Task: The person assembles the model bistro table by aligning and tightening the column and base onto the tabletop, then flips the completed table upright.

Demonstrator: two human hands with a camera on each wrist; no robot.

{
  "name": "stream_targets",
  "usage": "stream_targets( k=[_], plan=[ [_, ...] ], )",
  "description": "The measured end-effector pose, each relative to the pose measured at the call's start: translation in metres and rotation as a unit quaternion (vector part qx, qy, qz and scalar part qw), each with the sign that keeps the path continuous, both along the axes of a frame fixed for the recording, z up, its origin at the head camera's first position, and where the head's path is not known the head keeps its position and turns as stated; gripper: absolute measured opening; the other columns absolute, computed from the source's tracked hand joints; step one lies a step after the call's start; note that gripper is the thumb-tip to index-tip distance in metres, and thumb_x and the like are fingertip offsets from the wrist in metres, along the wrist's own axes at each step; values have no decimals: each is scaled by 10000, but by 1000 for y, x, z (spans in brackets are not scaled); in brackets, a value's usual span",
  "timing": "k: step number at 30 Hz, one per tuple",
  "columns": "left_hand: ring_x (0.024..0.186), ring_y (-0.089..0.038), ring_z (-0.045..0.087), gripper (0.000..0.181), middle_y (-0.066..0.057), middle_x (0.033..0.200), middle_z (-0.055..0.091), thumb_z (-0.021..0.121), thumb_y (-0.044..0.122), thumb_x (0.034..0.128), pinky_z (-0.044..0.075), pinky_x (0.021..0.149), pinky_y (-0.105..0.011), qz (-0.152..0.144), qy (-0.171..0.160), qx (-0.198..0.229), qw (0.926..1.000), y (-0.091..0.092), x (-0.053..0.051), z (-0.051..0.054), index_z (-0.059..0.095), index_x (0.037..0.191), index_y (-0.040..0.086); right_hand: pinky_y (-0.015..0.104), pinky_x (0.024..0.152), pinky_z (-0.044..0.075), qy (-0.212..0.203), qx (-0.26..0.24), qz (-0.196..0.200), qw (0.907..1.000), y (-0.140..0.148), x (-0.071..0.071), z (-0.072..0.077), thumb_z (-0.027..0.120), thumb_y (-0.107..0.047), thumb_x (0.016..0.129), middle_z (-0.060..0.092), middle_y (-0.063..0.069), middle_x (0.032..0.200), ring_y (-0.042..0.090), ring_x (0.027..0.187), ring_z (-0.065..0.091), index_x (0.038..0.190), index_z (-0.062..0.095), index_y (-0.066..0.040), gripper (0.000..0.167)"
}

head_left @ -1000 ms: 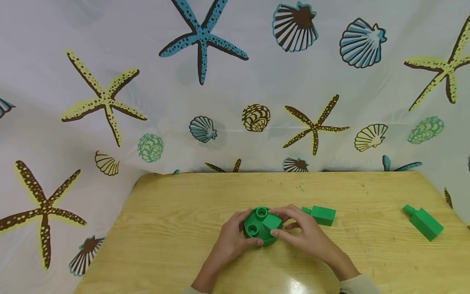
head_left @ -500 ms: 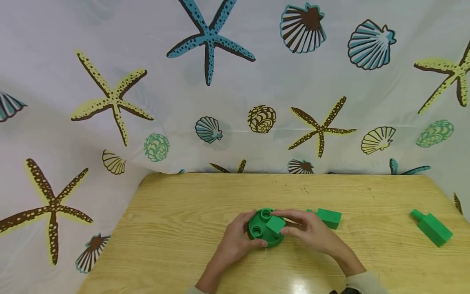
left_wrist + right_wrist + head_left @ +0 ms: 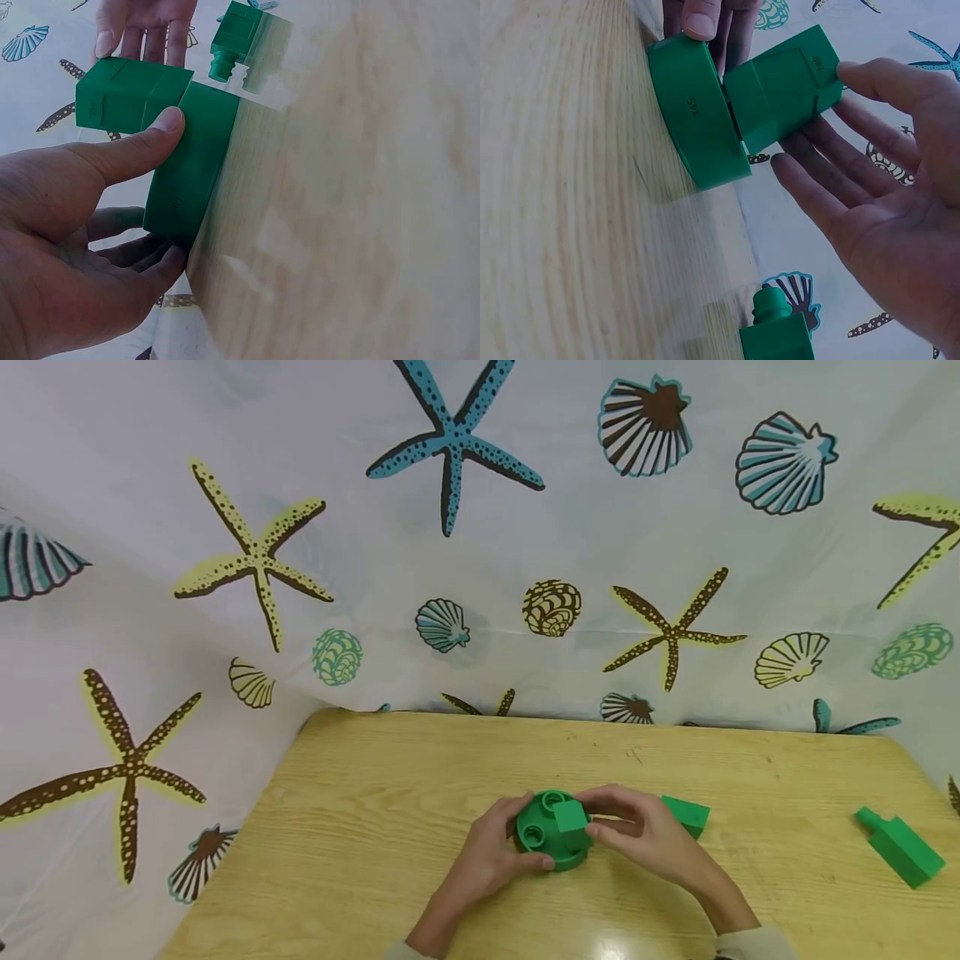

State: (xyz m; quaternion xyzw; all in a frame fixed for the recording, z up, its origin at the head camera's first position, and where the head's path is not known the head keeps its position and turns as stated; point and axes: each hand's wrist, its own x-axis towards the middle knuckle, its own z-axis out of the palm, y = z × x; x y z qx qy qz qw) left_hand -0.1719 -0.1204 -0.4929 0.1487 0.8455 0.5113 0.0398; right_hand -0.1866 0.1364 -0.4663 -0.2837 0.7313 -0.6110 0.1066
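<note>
A round green base [image 3: 555, 853] with two threaded sockets showing lies on the table, gripped at its left rim by my left hand [image 3: 491, 852]. On the base's right side stands a green block [image 3: 572, 817], its lower end hidden. My right hand [image 3: 654, 837] pinches this block near its top. In the right wrist view, a thin gap shows between the block [image 3: 780, 86] and the base [image 3: 694, 112]. The left wrist view has my left thumb pressed to the base's side [image 3: 191, 165].
Just beyond my right hand lies another green block [image 3: 688, 816], partly covered; its threaded end shows in the left wrist view. A further green block [image 3: 906, 852] with a threaded neck lies at the far right. A seashell-print cloth [image 3: 480, 560] hangs behind the table [image 3: 360, 827].
The block under my right hand has turned, its top going from a diamond to a squarer outline. My left hand keeps its grip on the base. The head view has shifted slightly left.
</note>
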Motion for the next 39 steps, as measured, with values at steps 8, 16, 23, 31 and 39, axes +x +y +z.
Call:
stream_targets(
  k=[8,16,23,31,39],
  plan=[
    [1291,-343,557,902,-192,1373,557,928,140,768,484,1056,-443,-8,-18,41,10000,3,2,1,449,1505,-60,365,918,571,203,347,-860,9955,-9,3,-3,791,-200,933,658,101,1160,282,1082,661,1196,639,-110,316],
    [1277,-336,568,887,-203,1371,557,920,124,774,503,1034,-425,-74,71,-7,9999,6,-2,5,450,1501,-71,356,856,581,450,715,-1008,9913,-15,1,1,745,-254,972,608,99,1146,243,992,680,1398,612,-214,448],
    [1290,-347,560,888,-216,1369,554,925,126,766,492,1045,-436,-88,122,-20,9999,5,-2,3,456,1492,-76,343,823,592,460,777,-1190,9888,-12,0,0,748,-264,970,654,87,1107,237,956,694,1362,636,-213,411],
    [1287,-354,566,911,-222,1378,551,936,143,751,502,1032,-414,-40,161,-112,9998,3,-3,1,456,1494,-73,350,934,567,352,284,-1096,9929,-6,1,-1,740,-161,972,645,126,1308,339,1202,637,1314,640,-92,363],
    [1291,-356,560,899,-235,1382,546,931,142,759,494,1042,-416,-60,150,-56,9999,3,-3,1,457,1489,-81,328,854,595,338,451,-1343,9893,-3,4,-2,783,-189,939,681,102,1180,264,1059,706,1288,638,-134,382]
  ],
)
